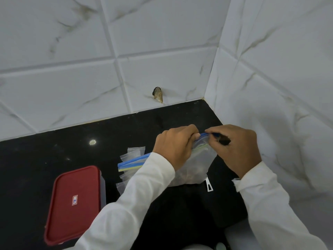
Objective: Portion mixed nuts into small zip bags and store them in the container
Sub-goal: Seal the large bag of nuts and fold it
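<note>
At the centre right of the frame we hold the large zip bag of nuts (197, 164) upright on the black counter (45, 156); our left hand (173, 147) curls round its blue zip strip (203, 135) from the left, and our right hand (236, 150) pinches the same strip from the right, fingertips almost meeting; the nuts lie in the bag's bottom; just left of it, partly under our left sleeve, lie the small zip bags (134, 153); at lower left sits the container (103, 186), its red lid (73, 202) on; a white plastic handle (209, 185) shows beneath the bag.
</note>
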`<state>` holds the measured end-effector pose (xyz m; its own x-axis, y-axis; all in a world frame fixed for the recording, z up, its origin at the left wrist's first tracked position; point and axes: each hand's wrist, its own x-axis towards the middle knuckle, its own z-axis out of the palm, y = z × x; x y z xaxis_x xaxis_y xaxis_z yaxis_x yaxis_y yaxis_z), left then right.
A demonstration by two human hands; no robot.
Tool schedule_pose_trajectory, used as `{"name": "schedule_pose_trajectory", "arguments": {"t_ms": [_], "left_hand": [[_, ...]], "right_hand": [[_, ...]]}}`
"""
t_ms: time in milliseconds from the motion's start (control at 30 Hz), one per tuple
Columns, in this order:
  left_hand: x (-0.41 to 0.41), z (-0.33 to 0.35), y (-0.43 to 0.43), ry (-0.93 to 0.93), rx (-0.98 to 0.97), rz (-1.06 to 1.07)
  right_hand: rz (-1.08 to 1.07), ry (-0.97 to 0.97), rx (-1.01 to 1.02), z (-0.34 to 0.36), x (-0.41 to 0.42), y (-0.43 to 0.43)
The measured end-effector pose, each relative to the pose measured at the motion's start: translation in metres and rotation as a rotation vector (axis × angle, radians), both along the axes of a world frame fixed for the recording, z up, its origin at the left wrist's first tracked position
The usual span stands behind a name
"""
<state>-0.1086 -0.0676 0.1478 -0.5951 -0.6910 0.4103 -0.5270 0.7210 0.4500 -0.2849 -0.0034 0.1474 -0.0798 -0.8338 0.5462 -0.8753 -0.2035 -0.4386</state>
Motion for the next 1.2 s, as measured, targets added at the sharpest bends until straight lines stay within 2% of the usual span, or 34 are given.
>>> {"name": "schedule_pose_trajectory", "arguments": {"t_ms": [100,267,400,600,733,967,1033,1100,1200], "left_hand": [[0.000,-0.001,0.000,-0.012,0.000,0.010],[0.000,-0.003,0.003,0.044,-0.134,0.017],[0.020,-0.002,0.000,0.010,-0.113,0.065],[0.035,-0.006,-0.007,0.049,-0.038,0.083],[0.040,-0.003,-0.008,-0.043,-0.027,0.071],[0.113,-0.002,-0.012,-0.237,0.037,0.363],[0.128,0.006,-0.008,-0.269,0.099,0.477],[0.136,0.013,-0.005,-0.210,0.280,0.514],[0.139,0.016,-0.006,0.136,0.738,0.487]], "right_hand": [[-0.024,0.023,0.007,0.001,-0.004,-0.001],[-0.082,0.092,0.085,0.013,0.002,-0.001],[-0.169,0.007,0.132,0.026,-0.003,-0.005],[-0.067,-0.007,0.268,0.037,0.002,-0.006],[-0.132,0.042,0.342,0.037,0.002,-0.013],[-0.220,-0.055,0.361,0.035,-0.004,-0.010],[-0.236,-0.082,0.370,0.035,-0.001,-0.010],[-0.239,-0.077,0.391,0.035,0.003,-0.011],[-0.259,-0.057,0.391,0.036,0.006,-0.012]]}}
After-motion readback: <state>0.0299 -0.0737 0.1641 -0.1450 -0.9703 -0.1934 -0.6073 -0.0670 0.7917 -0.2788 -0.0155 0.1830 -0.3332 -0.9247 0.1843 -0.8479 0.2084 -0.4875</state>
